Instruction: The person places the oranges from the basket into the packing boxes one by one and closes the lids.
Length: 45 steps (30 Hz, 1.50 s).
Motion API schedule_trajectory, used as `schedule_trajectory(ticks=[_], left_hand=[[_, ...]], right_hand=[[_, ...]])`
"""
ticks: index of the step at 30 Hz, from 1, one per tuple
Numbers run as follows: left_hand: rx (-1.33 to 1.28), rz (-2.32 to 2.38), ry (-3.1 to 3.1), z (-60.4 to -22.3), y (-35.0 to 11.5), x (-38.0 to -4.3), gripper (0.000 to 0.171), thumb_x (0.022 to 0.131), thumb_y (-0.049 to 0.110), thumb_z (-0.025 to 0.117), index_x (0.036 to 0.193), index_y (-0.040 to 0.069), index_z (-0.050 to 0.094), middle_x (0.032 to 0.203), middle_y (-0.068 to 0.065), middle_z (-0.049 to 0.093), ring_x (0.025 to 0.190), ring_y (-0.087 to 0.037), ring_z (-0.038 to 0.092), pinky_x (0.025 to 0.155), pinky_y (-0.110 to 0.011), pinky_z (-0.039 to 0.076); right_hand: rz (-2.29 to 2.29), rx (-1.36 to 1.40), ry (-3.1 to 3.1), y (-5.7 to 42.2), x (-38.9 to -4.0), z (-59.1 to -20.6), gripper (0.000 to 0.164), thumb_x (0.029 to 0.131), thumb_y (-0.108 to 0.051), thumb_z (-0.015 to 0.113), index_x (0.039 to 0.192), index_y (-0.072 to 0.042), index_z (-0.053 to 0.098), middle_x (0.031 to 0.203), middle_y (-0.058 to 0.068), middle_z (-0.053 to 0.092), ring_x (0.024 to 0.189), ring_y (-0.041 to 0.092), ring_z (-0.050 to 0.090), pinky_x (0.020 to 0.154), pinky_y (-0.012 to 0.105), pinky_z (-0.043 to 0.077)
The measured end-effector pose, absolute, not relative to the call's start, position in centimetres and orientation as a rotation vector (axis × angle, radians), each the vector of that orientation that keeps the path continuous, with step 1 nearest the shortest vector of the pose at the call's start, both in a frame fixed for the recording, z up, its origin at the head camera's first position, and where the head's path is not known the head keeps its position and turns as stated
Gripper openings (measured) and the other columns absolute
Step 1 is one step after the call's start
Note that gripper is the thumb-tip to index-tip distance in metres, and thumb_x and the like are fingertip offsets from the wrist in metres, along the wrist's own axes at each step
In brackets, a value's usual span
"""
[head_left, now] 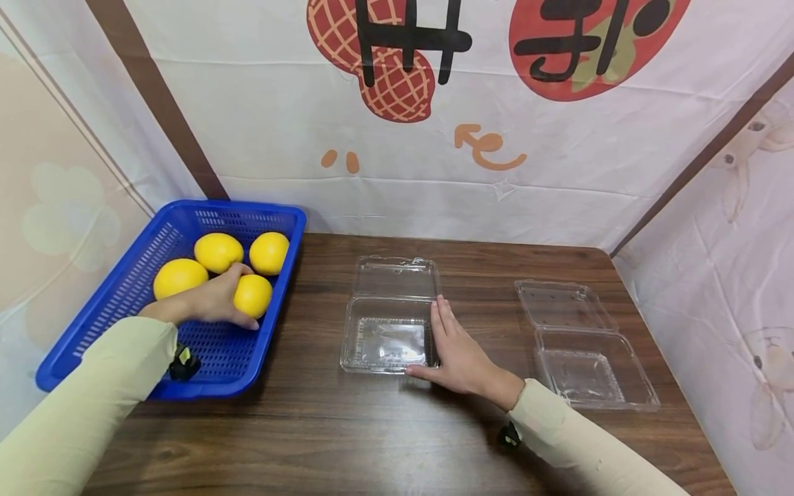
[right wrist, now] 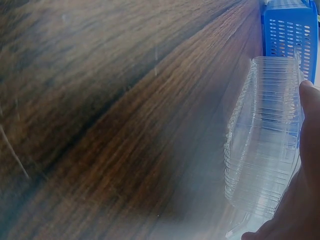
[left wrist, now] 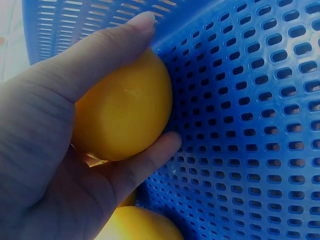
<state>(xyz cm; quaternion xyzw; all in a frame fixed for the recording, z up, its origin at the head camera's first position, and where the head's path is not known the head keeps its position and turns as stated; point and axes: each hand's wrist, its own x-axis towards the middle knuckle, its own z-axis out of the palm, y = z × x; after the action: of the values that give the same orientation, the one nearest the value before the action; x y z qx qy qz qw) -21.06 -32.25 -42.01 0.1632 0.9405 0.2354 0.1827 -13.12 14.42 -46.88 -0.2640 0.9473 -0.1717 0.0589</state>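
Note:
In the blue basket [head_left: 273, 344], my left hand [head_left: 214, 297] grips a yellow lemon [head_left: 253, 296], its thumb and fingers on opposite sides of the fruit. The left wrist view shows that lemon [left wrist: 125, 107] close up against the perforated basket wall. More lemons lie around it: one at the left [head_left: 180, 278], one behind [head_left: 219, 252] and one at the back right [head_left: 269, 253]. My right hand [head_left: 462, 355] rests with straight fingers along the right side of an open clear plastic clamshell box [head_left: 391, 344], thumb at its front corner. No fruit shows inside that box.
A second open clear clamshell box [head_left: 583, 375] stands farther right on the wooden table [head_left: 347, 441]. Printed cloth walls [head_left: 397, 200] border the table behind and at the sides. The basket stands at the table's left.

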Motion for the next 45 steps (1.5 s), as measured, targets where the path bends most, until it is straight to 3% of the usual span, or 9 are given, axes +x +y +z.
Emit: schedule_trajectory(ticks=[7, 14, 28, 37, 45], left_hand=[[0.448, 0.628, 2.668, -41.8, -32.7, -20.9, 0.109, 0.076, 0.040, 0.089, 0.145, -0.016, 0.027, 0.140, -0.040, 0.043, 0.119, -0.048, 0.051, 0.100, -0.066, 0.041], [0.437, 0.637, 2.684, -41.2, -33.1, -20.7, 0.111, 0.075, 0.040, 0.090, 0.145, -0.019, 0.027, 0.136, -0.040, 0.047, 0.114, -0.046, 0.054, 0.096, -0.065, 0.044], [0.436, 0.660, 2.642, -40.4, -33.3, -20.5, 0.115, 0.072, 0.031, 0.093, 0.145, -0.019, 0.021, 0.140, -0.043, 0.040, 0.122, -0.051, 0.048, 0.101, -0.068, 0.038], [0.389, 0.675, 2.695, -40.0, -33.2, -20.3, 0.117, 0.076, 0.039, 0.091, 0.149, -0.016, 0.018, 0.137, -0.041, 0.046, 0.114, -0.046, 0.055, 0.093, -0.065, 0.046], [0.392, 0.763, 2.740, -39.6, -33.1, -20.2, 0.111, 0.077, 0.033, 0.091, 0.150, -0.013, 0.021, 0.132, -0.036, 0.049, 0.107, -0.042, 0.056, 0.088, -0.060, 0.048]], right_hand=[[-0.517, -0.799, 2.873, 14.5, -13.1, -46.9, 0.124, 0.087, -0.070, 0.065, 0.158, 0.010, 0.003, 0.166, 0.029, -0.003, 0.154, 0.033, -0.001, 0.121, 0.045, 0.018], [-0.520, -0.814, 2.872, 14.6, -13.2, -47.0, 0.124, 0.087, -0.071, 0.064, 0.157, 0.011, 0.002, 0.165, 0.030, -0.002, 0.154, 0.034, -0.001, 0.122, 0.045, 0.017], [-0.494, -0.804, 2.874, 14.5, -13.2, -47.1, 0.124, 0.087, -0.072, 0.062, 0.158, 0.010, 0.002, 0.166, 0.029, -0.004, 0.154, 0.033, -0.001, 0.121, 0.044, 0.017], [-0.511, -0.795, 2.870, 14.5, -13.2, -47.0, 0.124, 0.087, -0.070, 0.065, 0.158, 0.010, 0.003, 0.166, 0.028, -0.004, 0.154, 0.033, -0.001, 0.121, 0.045, 0.016], [-0.502, -0.798, 2.870, 14.5, -13.2, -47.0, 0.124, 0.087, -0.070, 0.065, 0.158, 0.010, 0.003, 0.166, 0.029, -0.004, 0.154, 0.034, 0.000, 0.122, 0.044, 0.015]])
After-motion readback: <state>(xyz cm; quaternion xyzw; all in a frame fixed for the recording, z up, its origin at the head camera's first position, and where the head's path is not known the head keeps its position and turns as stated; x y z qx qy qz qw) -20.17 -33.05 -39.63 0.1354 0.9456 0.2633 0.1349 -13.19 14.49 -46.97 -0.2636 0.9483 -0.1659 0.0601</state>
